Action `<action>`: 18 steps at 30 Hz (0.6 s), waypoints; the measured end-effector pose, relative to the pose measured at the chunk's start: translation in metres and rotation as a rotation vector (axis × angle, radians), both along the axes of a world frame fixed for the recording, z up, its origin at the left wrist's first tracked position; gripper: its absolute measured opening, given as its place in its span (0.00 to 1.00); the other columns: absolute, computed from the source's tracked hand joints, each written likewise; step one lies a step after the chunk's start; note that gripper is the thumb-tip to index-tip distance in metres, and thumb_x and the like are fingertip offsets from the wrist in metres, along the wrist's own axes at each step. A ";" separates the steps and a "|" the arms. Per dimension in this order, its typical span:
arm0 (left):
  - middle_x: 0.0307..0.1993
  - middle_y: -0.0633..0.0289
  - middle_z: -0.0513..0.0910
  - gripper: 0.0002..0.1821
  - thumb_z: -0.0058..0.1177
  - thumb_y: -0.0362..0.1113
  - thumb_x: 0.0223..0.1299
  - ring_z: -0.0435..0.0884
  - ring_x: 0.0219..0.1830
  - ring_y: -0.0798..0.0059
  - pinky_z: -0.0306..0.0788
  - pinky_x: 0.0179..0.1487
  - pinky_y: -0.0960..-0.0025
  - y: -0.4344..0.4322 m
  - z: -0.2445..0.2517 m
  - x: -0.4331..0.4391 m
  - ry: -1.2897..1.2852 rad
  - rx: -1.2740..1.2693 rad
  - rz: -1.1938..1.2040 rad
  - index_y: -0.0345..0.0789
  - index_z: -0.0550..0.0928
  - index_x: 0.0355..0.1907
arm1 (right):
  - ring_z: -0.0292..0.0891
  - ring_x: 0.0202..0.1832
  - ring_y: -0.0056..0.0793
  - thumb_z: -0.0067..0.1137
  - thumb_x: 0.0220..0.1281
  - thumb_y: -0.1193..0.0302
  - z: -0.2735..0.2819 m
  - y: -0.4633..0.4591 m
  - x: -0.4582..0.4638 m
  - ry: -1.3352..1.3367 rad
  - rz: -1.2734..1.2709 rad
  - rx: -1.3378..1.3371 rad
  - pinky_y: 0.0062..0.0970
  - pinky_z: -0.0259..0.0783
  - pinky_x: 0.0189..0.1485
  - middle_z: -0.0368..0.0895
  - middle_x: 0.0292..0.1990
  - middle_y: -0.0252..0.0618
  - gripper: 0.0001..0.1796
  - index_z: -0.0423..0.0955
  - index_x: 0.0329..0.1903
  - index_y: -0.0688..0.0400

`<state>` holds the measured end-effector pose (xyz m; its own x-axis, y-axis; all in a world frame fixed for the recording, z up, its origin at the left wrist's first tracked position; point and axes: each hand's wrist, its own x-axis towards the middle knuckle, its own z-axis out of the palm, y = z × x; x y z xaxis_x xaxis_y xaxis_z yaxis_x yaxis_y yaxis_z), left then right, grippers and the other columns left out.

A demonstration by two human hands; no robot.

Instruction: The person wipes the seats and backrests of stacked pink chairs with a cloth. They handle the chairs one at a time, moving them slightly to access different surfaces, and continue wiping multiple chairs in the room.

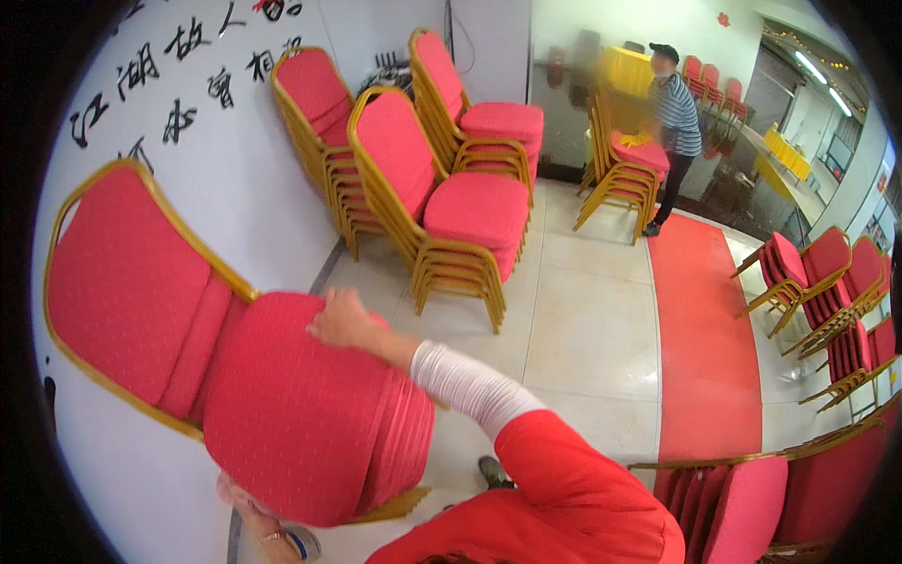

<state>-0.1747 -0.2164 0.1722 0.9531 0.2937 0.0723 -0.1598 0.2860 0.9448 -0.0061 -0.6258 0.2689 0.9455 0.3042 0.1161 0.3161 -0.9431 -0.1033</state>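
Observation:
In front of me a stack of red upholstered banquet chairs [296,395] with gold-coloured frames stands close to the white wall, its backrest at the left. My right hand [345,321] is on the far side edge of the top seat, fingers bent over it. Its arm reaches across in a red sleeve with a pale, gathered cuff. Down at the near side of the same seat is my left hand [243,497], wearing a band at the wrist. The seat edge partly covers its fingers, so its grip cannot be made out.
Several more chair stacks [476,211] stand along the wall ahead. Beyond them a person [673,106] in a striped top and yellow gloves touches another stack [624,183]. A red carpet strip [705,338] crosses the tiled floor [592,338]. Further stacks [740,507] line the right.

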 end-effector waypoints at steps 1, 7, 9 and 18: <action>0.51 0.65 0.75 0.23 0.47 0.48 0.66 0.74 0.53 0.73 0.68 0.56 0.67 -0.016 0.013 -0.005 -0.020 -0.005 0.028 0.36 0.69 0.57 | 0.69 0.48 0.40 0.37 0.71 0.48 -0.003 0.000 0.001 -0.043 -0.014 0.016 0.41 0.63 0.47 0.78 0.43 0.43 0.26 0.84 0.41 0.46; 0.38 0.74 0.74 0.07 0.49 0.35 0.64 0.75 0.42 0.80 0.71 0.46 0.71 -0.102 0.077 0.002 0.027 0.061 0.141 0.37 0.73 0.42 | 0.69 0.47 0.41 0.40 0.70 0.50 -0.008 -0.001 0.007 -0.074 0.022 0.125 0.41 0.61 0.44 0.77 0.41 0.46 0.25 0.85 0.38 0.49; 0.38 0.73 0.74 0.07 0.49 0.35 0.64 0.75 0.42 0.80 0.71 0.46 0.71 -0.117 0.082 0.010 0.048 0.075 0.140 0.37 0.73 0.42 | 0.69 0.46 0.41 0.40 0.69 0.51 -0.008 -0.003 0.006 -0.080 0.012 0.149 0.40 0.59 0.44 0.77 0.42 0.47 0.24 0.85 0.38 0.50; 0.38 0.72 0.74 0.07 0.49 0.35 0.64 0.75 0.42 0.79 0.71 0.47 0.71 -0.144 0.075 0.053 0.085 0.070 0.033 0.38 0.73 0.42 | 0.69 0.50 0.45 0.43 0.68 0.51 -0.008 -0.006 0.007 -0.057 0.029 0.248 0.41 0.61 0.52 0.75 0.44 0.52 0.24 0.84 0.40 0.54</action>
